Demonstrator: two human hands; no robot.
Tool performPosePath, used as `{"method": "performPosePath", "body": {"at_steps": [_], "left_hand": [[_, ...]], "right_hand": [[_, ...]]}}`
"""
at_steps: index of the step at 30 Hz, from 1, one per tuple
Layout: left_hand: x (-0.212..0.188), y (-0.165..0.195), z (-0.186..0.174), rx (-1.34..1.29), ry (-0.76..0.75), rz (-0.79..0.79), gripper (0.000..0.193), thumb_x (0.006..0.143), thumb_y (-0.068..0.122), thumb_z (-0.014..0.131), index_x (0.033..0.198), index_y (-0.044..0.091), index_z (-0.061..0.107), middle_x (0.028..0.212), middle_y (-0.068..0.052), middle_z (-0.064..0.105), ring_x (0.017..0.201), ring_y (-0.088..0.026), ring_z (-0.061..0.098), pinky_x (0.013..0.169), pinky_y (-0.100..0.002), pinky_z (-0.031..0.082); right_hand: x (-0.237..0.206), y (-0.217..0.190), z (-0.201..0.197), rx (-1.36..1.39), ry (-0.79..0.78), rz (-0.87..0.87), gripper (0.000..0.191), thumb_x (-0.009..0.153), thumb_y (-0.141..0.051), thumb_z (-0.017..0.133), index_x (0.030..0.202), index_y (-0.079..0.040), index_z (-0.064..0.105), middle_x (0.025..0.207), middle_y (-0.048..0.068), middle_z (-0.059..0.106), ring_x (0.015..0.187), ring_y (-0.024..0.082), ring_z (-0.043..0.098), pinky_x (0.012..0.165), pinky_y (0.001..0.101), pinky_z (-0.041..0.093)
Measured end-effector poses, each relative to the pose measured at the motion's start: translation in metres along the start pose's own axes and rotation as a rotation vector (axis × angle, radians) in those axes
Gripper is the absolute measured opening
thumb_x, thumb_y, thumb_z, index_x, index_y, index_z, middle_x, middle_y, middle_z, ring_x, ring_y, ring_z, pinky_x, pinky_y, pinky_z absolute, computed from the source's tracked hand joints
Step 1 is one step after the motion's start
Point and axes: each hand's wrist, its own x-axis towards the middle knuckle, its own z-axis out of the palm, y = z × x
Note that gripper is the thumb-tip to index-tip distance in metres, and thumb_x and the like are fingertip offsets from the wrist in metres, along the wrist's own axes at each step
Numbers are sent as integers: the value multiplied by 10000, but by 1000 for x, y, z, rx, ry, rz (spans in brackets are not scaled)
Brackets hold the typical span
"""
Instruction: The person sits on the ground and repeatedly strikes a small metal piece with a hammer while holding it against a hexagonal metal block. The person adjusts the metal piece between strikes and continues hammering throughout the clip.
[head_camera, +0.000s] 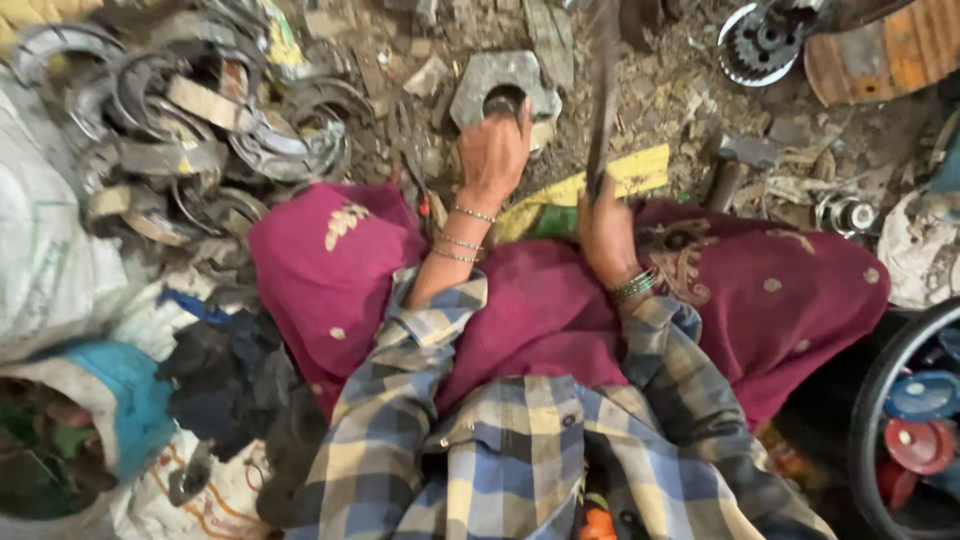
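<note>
My left hand (492, 152) reaches forward and grips a flat grey metal piece with a round hole (500, 82) that lies on the littered ground. My right hand (605, 232) is closed around the lower end of a long dark metal rod (602, 90) that rises toward the top of the view, blurred along its length. Both wrists carry bangles. Checked shirt sleeves and a maroon cloth (540, 300) over my knees fill the middle of the view.
A heap of curved metal rings and bands (190, 120) lies at upper left beside white sacks (50, 260). A toothed gear part (762, 42) sits at upper right, a yellow strip (630, 172) by the rod, a wheel rim (890, 400) at lower right.
</note>
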Motion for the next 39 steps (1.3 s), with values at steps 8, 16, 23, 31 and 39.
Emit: {"method": "performPosePath", "body": {"at_steps": [8, 16, 23, 31, 39], "left_hand": [[-4, 2, 3, 32, 108, 0, 666, 1033, 439, 498, 521, 46, 666, 579, -224, 642, 475, -396, 635, 471, -496, 510], [-7, 5, -3, 9, 25, -20, 667, 1052, 436, 491, 553, 46, 699, 601, -221, 657, 527, -400, 666, 523, -492, 533], [-3, 6, 4, 66, 39, -47, 681, 1035, 453, 479, 532, 54, 706, 583, -227, 657, 487, -399, 656, 491, -501, 524], [-10, 6, 6, 29, 70, -21, 672, 1051, 431, 475, 546, 54, 707, 593, -218, 655, 489, -397, 651, 494, -490, 522], [-5, 9, 3, 49, 53, -43, 672, 1049, 426, 502, 527, 54, 703, 573, -208, 648, 475, -380, 653, 492, -485, 522]], "right_hand": [[-3, -15, -3, 151, 51, 130, 352, 1072, -171, 588, 1347, 34, 511, 726, 251, 618, 626, 462, 612, 542, 532, 447], [-12, -21, -3, -34, 297, -61, 366, 1071, -180, 634, 1321, 50, 497, 846, 288, 673, 702, 458, 668, 596, 509, 521], [11, -24, 8, -107, -45, 0, 194, 1061, -71, 623, 1236, -1, 578, 845, 288, 675, 737, 502, 639, 600, 552, 484], [-4, -38, -23, 174, 308, 0, 308, 1079, -191, 596, 1223, 66, 505, 823, 287, 680, 646, 459, 657, 555, 521, 501], [25, -26, 11, -97, -87, 27, 469, 1012, -170, 610, 1317, 158, 470, 741, 283, 654, 647, 495, 636, 549, 551, 488]]}}
